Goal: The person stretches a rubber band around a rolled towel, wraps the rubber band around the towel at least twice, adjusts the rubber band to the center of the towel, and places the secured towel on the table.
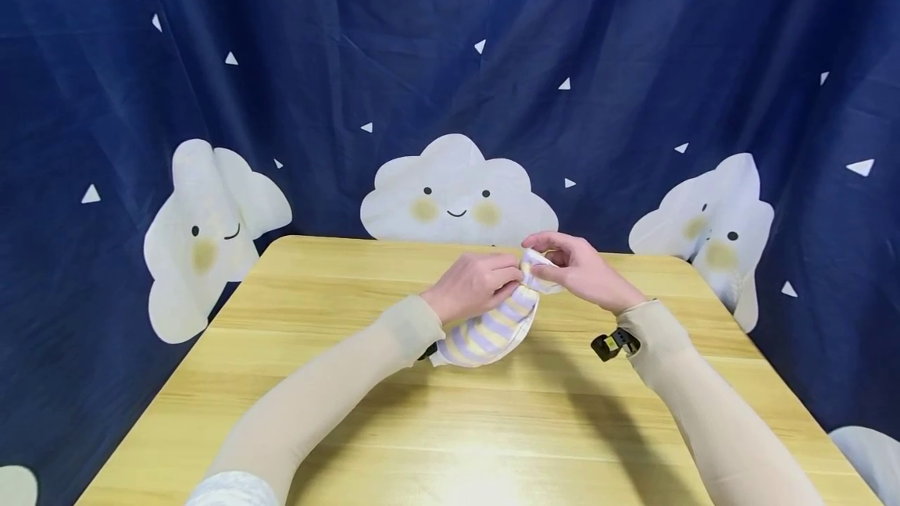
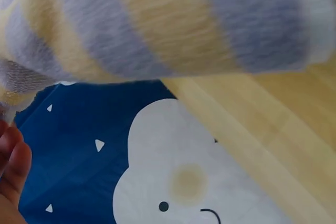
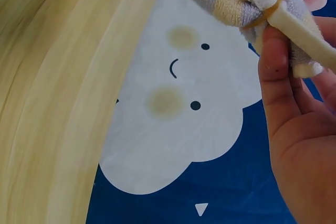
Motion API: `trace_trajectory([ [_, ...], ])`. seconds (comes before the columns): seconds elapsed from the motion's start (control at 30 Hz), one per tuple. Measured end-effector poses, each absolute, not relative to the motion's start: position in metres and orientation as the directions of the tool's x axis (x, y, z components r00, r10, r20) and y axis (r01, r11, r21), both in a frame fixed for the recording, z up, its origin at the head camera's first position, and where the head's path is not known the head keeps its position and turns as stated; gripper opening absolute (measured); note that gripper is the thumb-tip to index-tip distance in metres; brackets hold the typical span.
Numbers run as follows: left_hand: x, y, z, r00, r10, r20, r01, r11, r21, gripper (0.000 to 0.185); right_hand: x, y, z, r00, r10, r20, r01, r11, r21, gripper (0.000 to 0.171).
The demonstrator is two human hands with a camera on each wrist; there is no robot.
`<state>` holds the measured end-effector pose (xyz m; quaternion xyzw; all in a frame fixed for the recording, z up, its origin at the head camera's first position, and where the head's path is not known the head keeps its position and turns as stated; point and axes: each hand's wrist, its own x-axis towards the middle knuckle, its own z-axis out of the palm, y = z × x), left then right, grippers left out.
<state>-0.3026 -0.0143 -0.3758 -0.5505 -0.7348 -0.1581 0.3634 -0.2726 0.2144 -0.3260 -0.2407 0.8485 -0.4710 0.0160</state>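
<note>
A small towel (image 1: 492,334) with purple and yellow stripes and white edging is held above the table. A thin tan elastic band (image 3: 274,8) cinches it near one end, leaving a short tuft beyond. My left hand (image 1: 473,285) pinches the towel beside the gathered neck, the striped body hanging below it. On the tuft side, my right hand (image 1: 582,272) holds the short end between thumb and fingers, its thumb right at the band in the right wrist view. Striped terry cloth (image 2: 168,24) fills the top of the left wrist view, with only a few fingertips (image 2: 18,163) showing.
The light wood-grain table (image 1: 337,428) spreads beneath both arms. Behind it hangs a dark blue curtain (image 1: 422,84) printed with smiling clouds and white triangles. A small black camera (image 1: 615,343) is strapped to my right wrist.
</note>
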Motion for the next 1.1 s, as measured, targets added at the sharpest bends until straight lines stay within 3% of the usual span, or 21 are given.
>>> trace_trajectory([
  [0.43,-0.306,-0.006,-0.385,-0.205,0.657,0.726,0.935,0.351,-0.053,0.006,-0.269,0.214,-0.321,-0.886,-0.412,0.214,-0.386,0.4,-0.831,0.033],
  [0.73,-0.303,-0.007,-0.38,-0.223,0.64,0.735,0.945,0.328,0.002,0.006,-0.267,0.215,-0.319,-0.884,-0.383,0.269,-0.424,0.412,-0.807,0.027],
  [0.87,-0.298,-0.009,-0.373,-0.175,0.604,0.777,0.944,0.327,-0.041,0.006,-0.268,0.215,-0.317,-0.882,-0.369,0.293,-0.438,0.413,-0.798,0.026],
  [1.0,-0.293,-0.008,-0.364,-0.073,0.626,0.776,0.924,0.335,-0.183,0.01,-0.267,0.215,-0.315,-0.874,-0.38,0.303,-0.455,0.422,-0.784,0.025],
  [1.1,-0.29,-0.005,-0.358,-0.056,0.658,0.751,0.879,0.389,-0.276,0.012,-0.268,0.217,-0.314,-0.87,-0.376,0.321,-0.47,0.429,-0.772,0.025],
])
